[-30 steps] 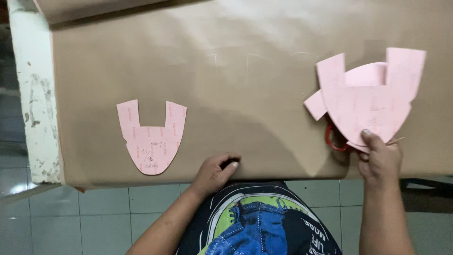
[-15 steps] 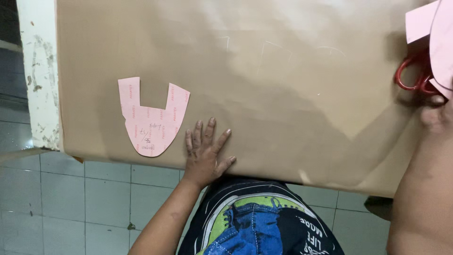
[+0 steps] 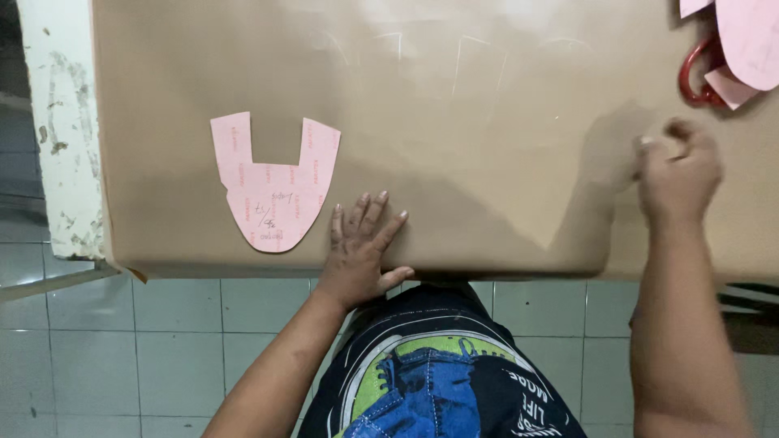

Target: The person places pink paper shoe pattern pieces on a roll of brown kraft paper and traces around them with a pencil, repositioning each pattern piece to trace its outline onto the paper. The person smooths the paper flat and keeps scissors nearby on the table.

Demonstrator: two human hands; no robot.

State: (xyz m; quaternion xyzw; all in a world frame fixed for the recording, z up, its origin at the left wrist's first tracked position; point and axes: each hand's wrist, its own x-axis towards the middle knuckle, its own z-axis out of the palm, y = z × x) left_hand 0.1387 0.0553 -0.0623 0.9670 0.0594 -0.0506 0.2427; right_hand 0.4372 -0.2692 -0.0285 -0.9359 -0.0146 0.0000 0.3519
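Fingers of the left hand [image 3: 357, 251] lie spread and flat on the brown sheet [image 3: 487, 146], tips pointing toward twelve o'clock, the palm at the near edge of the table; they hold nothing and seem only to press the sheet down. At about ten o'clock from those fingertips, just beside them but not touching, lies a pink pattern piece [image 3: 272, 195], a rounded tongue shape with two upright tabs and a square notch between them, flat on the sheet.

The right hand [image 3: 677, 174] is curled, fingers drawn together above the sheet near the right side. It is blurred, so whether something small is pinched in it I cannot tell. At one o'clock from it, near the far right corner, a stack of pink pattern pieces [image 3: 751, 40] runs off the frame, with the red handles of scissors [image 3: 698, 77] showing under its edge.

As to progress, I judge the work to be early. The sheet is spread smooth over the table and one pattern piece is laid in place. Faint pale lines [image 3: 454, 57] show toward twelve o'clock, perhaps tracing marks or creases. No cut shows in the sheet, the scissors lie untouched, and the rest of the stack is not yet laid out.
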